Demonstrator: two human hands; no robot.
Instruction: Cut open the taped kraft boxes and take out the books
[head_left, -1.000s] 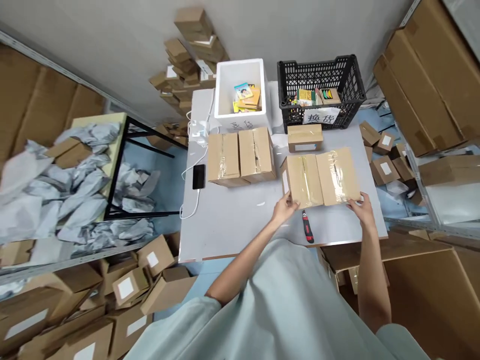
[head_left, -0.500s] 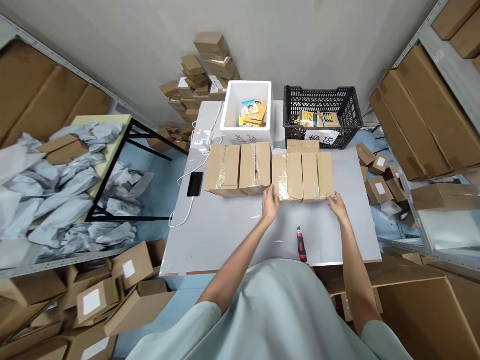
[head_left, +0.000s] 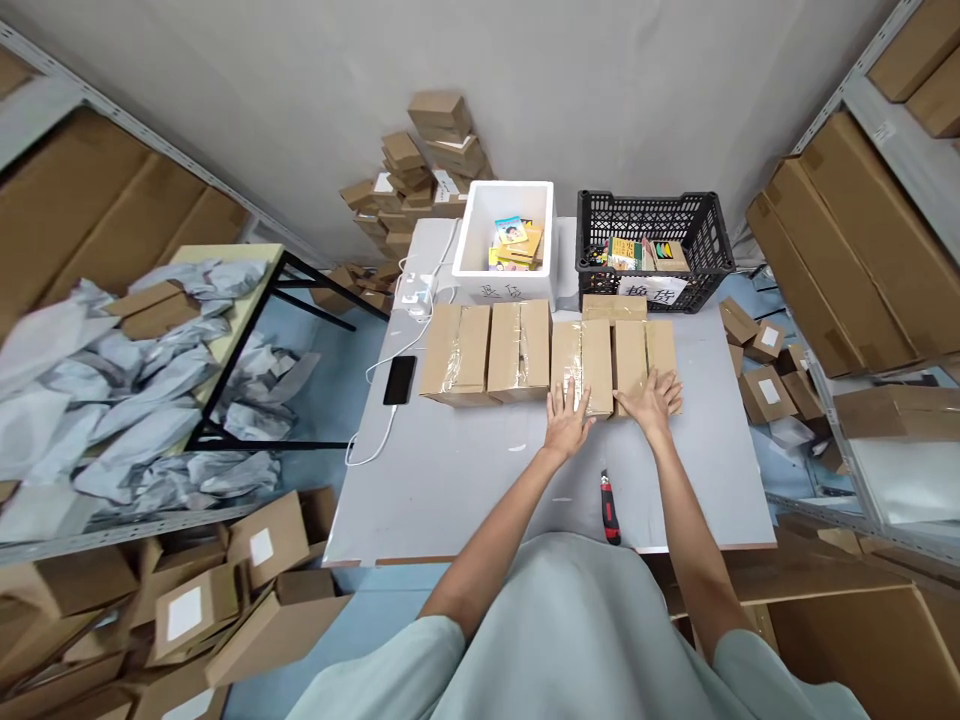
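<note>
In the head view, the left hand [head_left: 568, 425] lies with spread fingers on the near part of the inner carton [head_left: 592, 350], while the right hand [head_left: 654, 402], also splayed, rests on the near part of the outer carton [head_left: 630, 345] at the right end of the row. Neither hand is closed around anything; both appear to be touching from above and from the near side. The two cartons stand side by side on the table [head_left: 450, 490], right of a similar taped pair [head_left: 519, 345] and in front of a smaller box [head_left: 615, 307]. To square the row well, flat, even pressure from both hands seems best, since a harder push on one side would probably skew the fronts. Light contact near the taped seams should spare the cardboard. The utility knife [head_left: 609, 510] lies nearer the person, between the forearms, so the wrists are best kept clear of it.
</note>
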